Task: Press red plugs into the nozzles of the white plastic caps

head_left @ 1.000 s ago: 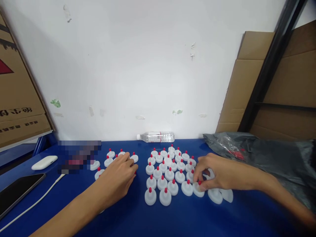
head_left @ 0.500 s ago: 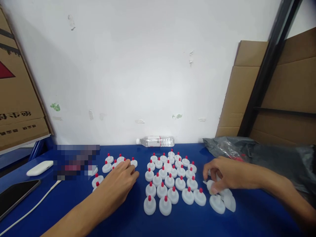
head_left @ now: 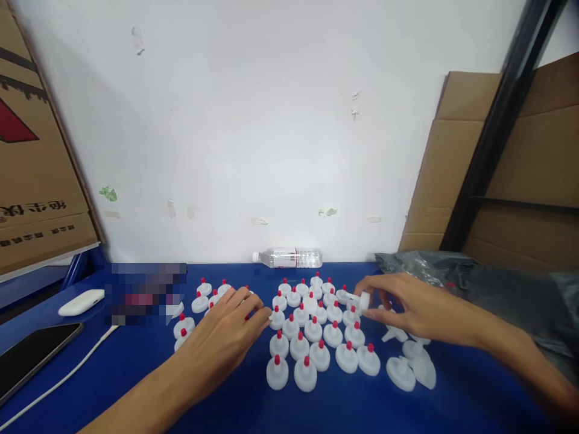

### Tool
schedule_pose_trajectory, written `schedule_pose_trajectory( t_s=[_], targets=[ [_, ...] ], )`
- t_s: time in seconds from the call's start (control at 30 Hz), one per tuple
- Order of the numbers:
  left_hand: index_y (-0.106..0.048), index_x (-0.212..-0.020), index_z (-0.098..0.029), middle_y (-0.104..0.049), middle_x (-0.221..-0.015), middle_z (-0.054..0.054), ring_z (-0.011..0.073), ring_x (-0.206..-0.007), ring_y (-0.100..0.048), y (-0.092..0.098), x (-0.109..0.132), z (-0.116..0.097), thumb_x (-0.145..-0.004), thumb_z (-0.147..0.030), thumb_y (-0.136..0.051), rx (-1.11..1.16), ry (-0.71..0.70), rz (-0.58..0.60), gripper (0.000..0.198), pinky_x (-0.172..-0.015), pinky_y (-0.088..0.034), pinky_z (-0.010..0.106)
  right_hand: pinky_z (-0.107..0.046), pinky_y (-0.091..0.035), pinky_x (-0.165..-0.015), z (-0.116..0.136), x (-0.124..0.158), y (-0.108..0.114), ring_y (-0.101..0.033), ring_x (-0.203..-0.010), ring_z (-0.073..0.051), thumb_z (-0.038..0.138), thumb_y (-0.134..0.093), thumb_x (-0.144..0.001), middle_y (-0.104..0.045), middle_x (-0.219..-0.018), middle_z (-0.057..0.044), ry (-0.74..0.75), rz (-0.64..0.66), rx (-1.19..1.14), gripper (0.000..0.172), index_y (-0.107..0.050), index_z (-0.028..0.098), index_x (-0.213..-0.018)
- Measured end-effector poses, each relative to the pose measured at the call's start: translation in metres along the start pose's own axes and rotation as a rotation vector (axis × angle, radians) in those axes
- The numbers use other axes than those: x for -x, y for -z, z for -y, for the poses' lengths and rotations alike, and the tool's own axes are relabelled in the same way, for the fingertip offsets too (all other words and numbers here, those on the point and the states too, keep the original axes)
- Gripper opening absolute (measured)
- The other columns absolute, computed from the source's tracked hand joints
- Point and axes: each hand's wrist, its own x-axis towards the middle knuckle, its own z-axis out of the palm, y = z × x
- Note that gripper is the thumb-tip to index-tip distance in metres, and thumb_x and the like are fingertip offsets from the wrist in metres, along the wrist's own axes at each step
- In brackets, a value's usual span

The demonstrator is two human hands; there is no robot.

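Observation:
My right hand (head_left: 398, 301) is closed, pinching a white nozzle cap (head_left: 363, 300) on its side, the bare spout pointing left. It hovers over the right edge of a group of white nozzle caps with red tips (head_left: 313, 330), standing upright in loose rows. My left hand (head_left: 237, 322) has its fingers curled together, fingertips close to the left side of that group. Whatever those fingers hold, if anything, is hidden. Behind and beside it stand several more red-tipped caps (head_left: 199, 303), partly covered by the hand. White caps without red tips (head_left: 400, 374) lie in a small pile below my right hand.
A clear plastic bottle (head_left: 292, 257) lies against the white wall. Grey plastic bags (head_left: 497, 301) spread at the right, below cardboard (head_left: 461, 157). At the left are a phone (head_left: 36, 358), a white case (head_left: 81, 302), a white cable (head_left: 63, 375) and a cardboard box (head_left: 40, 157).
My right hand has lifted a white nozzle cap from the pile and moved it left and up. My left hand has shifted right, towards the middle group.

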Motion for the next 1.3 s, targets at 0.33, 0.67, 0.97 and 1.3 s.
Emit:
schedule_pose_trajectory(
  t_s=[0.33,0.67,0.97,1.3],
  targets=[
    [-0.061,-0.119,-0.013,-0.068,-0.095,0.006,0.0204,-0.088,-0.054,0.009,-0.004,-0.027,-0.100,-0.007,-0.055,0.229,-0.058,-0.198,0.020,-0.077,-0.047,0.035,-0.037,-0.053,-0.086,0.056,-0.003,-0.029,-0.071,-0.097,-0.023,0.037,-0.056,-0.102,-0.074,-0.110,-0.004,0.265,-0.137,-0.017,0.025,-0.063,0.026,-0.124],
    [-0.062,-0.119,-0.015,-0.068,-0.094,0.006,0.0197,-0.086,-0.056,0.010,-0.003,-0.038,-0.098,-0.006,-0.059,0.333,-0.062,-0.198,0.023,-0.074,-0.047,0.034,-0.033,-0.053,-0.082,0.078,-0.002,-0.047,-0.073,-0.092,-0.018,0.032,-0.062,-0.102,-0.077,-0.105,-0.004,0.531,-0.276,-0.043,0.024,-0.062,0.020,-0.123],
    [-0.061,-0.108,-0.013,-0.066,-0.086,0.004,0.0190,-0.081,-0.051,0.009,-0.007,-0.043,-0.104,-0.015,-0.054,0.336,-0.062,-0.227,0.008,-0.072,-0.042,0.033,-0.030,-0.058,-0.083,0.081,0.000,-0.058,-0.073,-0.090,-0.018,0.022,-0.067,-0.097,-0.075,-0.103,-0.009,0.610,-0.420,-0.153,0.023,-0.064,0.014,-0.118],
    [-0.053,-0.088,-0.017,-0.055,-0.075,0.002,0.0174,-0.071,-0.044,0.013,-0.008,-0.050,-0.101,-0.004,-0.041,0.510,-0.013,-0.119,0.023,-0.064,-0.034,0.031,-0.028,-0.060,-0.078,0.085,0.001,-0.054,-0.073,-0.088,-0.018,0.021,-0.063,-0.100,-0.075,-0.103,-0.010,0.655,-0.410,-0.159,0.022,-0.064,0.012,-0.120]
  ],
)
